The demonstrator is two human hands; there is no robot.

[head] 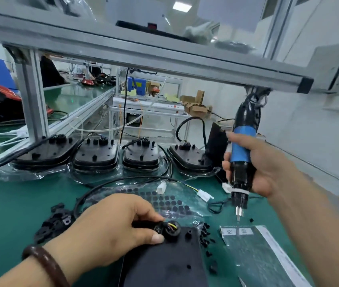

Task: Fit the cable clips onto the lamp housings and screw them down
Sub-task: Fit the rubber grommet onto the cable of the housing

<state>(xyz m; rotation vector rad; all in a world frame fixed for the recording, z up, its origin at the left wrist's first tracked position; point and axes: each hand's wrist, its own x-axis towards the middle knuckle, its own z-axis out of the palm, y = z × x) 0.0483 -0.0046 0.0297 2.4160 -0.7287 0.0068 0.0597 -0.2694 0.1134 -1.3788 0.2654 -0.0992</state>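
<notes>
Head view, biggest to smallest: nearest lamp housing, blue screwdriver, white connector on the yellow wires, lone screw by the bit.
1. nearest lamp housing, though closeness to the camera inflates it
2. blue screwdriver
3. white connector
4. lone screw

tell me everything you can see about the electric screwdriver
The electric screwdriver has a black, plastic-looking body with a blue sleeve round its upper grip and a pale band near the nose. A thin metal bit points down, its tip above the green mat. The tool is nearly upright, slightly tilted, and a black cord at its top runs up to the aluminium frame. The right hand grips its middle.
</notes>
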